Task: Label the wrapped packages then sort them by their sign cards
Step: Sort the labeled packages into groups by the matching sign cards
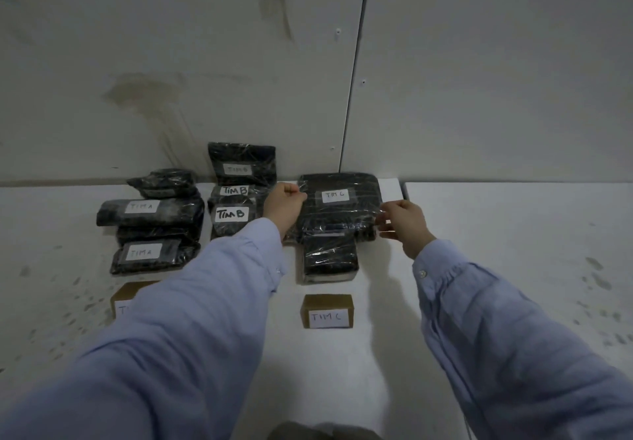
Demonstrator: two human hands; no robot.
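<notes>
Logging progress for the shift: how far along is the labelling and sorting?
Looks done: TIM A pile and TIM B pile, labelled and sorted. In hand: left hand and right hand grip a labelled TIM C package atop another, behind the TIM C sign card. Left: letting go; no package lies outside the piles.

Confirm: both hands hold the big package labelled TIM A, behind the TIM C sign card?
Not quite: in the head view the label on the big package reads TIM C, not TIM A; the left hand and right hand do hold it, behind the TIM C sign card.
</notes>
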